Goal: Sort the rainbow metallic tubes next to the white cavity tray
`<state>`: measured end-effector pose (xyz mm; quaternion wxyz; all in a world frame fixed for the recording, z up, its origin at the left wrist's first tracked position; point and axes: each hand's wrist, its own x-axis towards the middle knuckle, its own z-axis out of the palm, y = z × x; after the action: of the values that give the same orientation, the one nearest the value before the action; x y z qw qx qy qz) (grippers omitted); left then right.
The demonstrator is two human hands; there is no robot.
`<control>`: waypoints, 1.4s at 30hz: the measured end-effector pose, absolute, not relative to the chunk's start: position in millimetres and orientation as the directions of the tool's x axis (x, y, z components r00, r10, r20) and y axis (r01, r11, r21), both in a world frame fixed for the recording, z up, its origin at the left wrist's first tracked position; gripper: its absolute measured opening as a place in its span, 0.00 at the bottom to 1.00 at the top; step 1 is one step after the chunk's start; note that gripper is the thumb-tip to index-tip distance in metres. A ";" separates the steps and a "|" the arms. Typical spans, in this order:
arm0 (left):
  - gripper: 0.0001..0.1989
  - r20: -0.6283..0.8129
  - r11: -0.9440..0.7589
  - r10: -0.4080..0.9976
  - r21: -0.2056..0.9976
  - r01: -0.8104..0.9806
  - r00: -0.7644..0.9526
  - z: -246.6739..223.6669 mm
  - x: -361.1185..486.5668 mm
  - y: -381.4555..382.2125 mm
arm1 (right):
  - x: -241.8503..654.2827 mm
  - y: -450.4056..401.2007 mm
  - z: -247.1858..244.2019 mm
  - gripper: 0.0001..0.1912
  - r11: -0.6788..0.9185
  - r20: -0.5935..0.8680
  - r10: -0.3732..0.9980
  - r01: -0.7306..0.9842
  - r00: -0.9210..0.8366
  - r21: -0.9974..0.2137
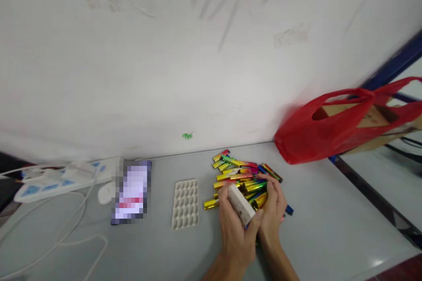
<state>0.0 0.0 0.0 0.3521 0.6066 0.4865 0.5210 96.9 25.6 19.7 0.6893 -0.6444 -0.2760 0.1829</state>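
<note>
A heap of shiny multicoloured tubes [238, 171], gold, green, red and blue, lies on the grey table [329, 210] near the wall. My left hand [234, 228] holds a small white block [241, 204] just in front of the heap. My right hand [274, 210] rests beside it, fingers curled over tubes at the heap's near edge; whether it grips one is unclear. A cream tray with rows of round pockets [185, 204] lies flat to the left of my hands.
A red plastic bag [316, 136] around a brown cardboard box [369, 118] sits at the right, against the wall. At the left are a blurred phone [132, 191], a white mouse [106, 193], a white power strip [56, 180] and loose white cables [66, 237].
</note>
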 end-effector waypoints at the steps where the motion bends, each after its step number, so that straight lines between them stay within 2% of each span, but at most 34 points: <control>1: 0.36 0.302 -0.292 0.953 0.931 0.217 -0.012 1.9 -0.4 0.8 | 97.0 25.5 19.4 0.18 0.105 0.140 0.608 0.096 0.781 -0.990; 9: 0.35 0.423 -0.401 0.906 0.873 0.277 -0.020 7.1 -2.3 3.7 | 102.6 26.0 6.6 0.16 0.118 0.108 0.578 0.048 0.809 -0.992; 15: 0.38 0.418 -0.399 0.909 0.870 0.292 -0.004 5.7 -4.6 1.2 | 103.0 28.8 4.4 0.15 0.145 0.130 0.578 0.056 0.806 -0.988; 20: 0.36 0.412 -0.380 0.911 0.858 0.346 -0.021 9.3 -5.4 1.5 | 102.6 29.1 4.8 0.15 0.146 0.150 0.570 0.080 0.808 -0.986; 25: 0.34 0.393 -0.352 0.918 0.866 0.355 -0.046 14.2 -8.0 2.2 | 101.7 28.4 6.6 0.14 0.120 0.165 0.558 0.118 0.813 -0.986; 30: 0.37 0.391 -0.336 0.916 0.870 0.360 -0.093 13.8 -11.2 5.1 | 100.0 29.4 7.3 0.16 0.083 0.187 0.568 0.171 0.802 -0.982; 36: 0.35 0.354 -0.317 0.928 0.913 0.255 -0.115 20.2 -14.6 10.5 | 97.3 29.8 6.8 0.17 0.032 0.237 0.589 0.271 0.773 -0.962; 42: 0.29 0.343 -0.346 0.918 0.938 0.020 -0.199 35.2 -20.6 18.9 | 97.5 29.9 4.6 0.21 -0.054 0.302 0.621 0.424 0.723 -0.904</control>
<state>-20.6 18.9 35.2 0.3555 0.5234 0.4478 0.6318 97.5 29.9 4.6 0.5845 -0.7210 -0.3624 0.0844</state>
